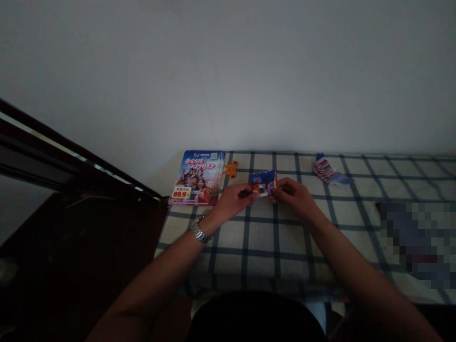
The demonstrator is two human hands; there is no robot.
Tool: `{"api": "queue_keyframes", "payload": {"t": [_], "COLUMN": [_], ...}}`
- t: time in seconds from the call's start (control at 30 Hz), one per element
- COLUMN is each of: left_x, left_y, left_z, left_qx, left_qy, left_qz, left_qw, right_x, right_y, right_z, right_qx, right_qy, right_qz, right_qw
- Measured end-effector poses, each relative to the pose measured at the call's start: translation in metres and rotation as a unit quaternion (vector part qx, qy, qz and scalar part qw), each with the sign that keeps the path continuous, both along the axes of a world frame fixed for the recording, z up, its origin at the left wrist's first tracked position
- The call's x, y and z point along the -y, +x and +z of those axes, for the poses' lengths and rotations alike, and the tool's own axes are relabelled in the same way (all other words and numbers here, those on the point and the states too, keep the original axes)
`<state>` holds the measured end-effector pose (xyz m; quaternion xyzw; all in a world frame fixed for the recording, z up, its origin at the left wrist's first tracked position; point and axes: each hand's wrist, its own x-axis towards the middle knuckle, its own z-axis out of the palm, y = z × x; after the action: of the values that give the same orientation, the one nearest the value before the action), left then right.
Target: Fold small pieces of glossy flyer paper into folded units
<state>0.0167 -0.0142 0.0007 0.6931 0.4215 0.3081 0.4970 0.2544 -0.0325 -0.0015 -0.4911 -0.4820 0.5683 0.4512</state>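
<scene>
Both my hands meet over a table covered in a checked cloth. My left hand, with a metal watch on its wrist, pinches the left edge of a small folded colourful leaflet. My right hand pinches the leaflet's right edge with closed fingers. The leaflet is held just above the cloth, mostly blue with red and white print.
A stack of colourful flyers lies at the table's far left corner, with a small orange object beside it. Several folded paper pieces lie at the far right. A blurred patch covers the right side. A dark wooden frame stands left; a white wall is behind.
</scene>
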Motion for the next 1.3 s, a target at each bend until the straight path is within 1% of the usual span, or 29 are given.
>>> {"api": "queue_keyframes", "payload": {"t": [0.2, 0.37, 0.47, 0.57, 0.7, 0.8, 0.93, 1.03, 1.13, 1.2, 1.3], "left_x": [-0.0002, -0.0017, -0.0022, -0.0026, -0.0025, -0.0024, -0.0028, -0.0028, -0.0021, -0.0011, 0.0009], "left_y": [-0.0005, -0.0006, -0.0012, -0.0025, -0.0027, -0.0008, 0.0009, -0.0003, -0.0017, -0.0017, 0.0000], "left_z": [0.0031, 0.0005, -0.0020, -0.0032, -0.0026, -0.0022, -0.0034, -0.0054, -0.0066, -0.0058, -0.0022], "left_qx": [0.021, 0.019, 0.020, 0.018, 0.016, 0.033, 0.067, 0.070, 0.039, 0.012, -0.021], "left_qy": [-0.015, -0.036, -0.036, -0.019, 0.034, 0.046, 0.051, 0.082, 0.150, 0.202, 0.264], "left_qz": [0.006, 0.018, 0.022, 0.022, 0.018, 0.019, 0.063, 0.101, 0.118, 0.113, 0.086], "left_qw": [1.000, 0.999, 0.999, 0.999, 0.999, 0.998, 0.994, 0.989, 0.981, 0.973, 0.960], "right_x": [0.0004, -0.0001, -0.0005, -0.0008, -0.0005, 0.0002, 0.0004, 0.0003, 0.0006, 0.0008, 0.0013], "right_y": [0.0012, 0.0007, 0.0002, 0.0002, 0.0000, -0.0003, 0.0004, 0.0010, 0.0008, 0.0007, 0.0009], "right_z": [0.0004, 0.0001, -0.0009, -0.0015, -0.0007, -0.0002, -0.0012, -0.0018, -0.0013, -0.0011, -0.0019], "right_qx": [0.012, -0.002, -0.002, 0.009, 0.040, 0.056, 0.067, 0.081, 0.109, 0.121, 0.125], "right_qy": [0.001, -0.011, -0.012, -0.003, 0.036, 0.044, 0.039, 0.050, 0.064, 0.066, 0.063], "right_qz": [0.009, 0.006, 0.012, 0.018, 0.021, 0.031, 0.029, 0.024, 0.027, 0.032, 0.043], "right_qw": [1.000, 1.000, 1.000, 1.000, 0.998, 0.997, 0.997, 0.995, 0.992, 0.990, 0.989]}}
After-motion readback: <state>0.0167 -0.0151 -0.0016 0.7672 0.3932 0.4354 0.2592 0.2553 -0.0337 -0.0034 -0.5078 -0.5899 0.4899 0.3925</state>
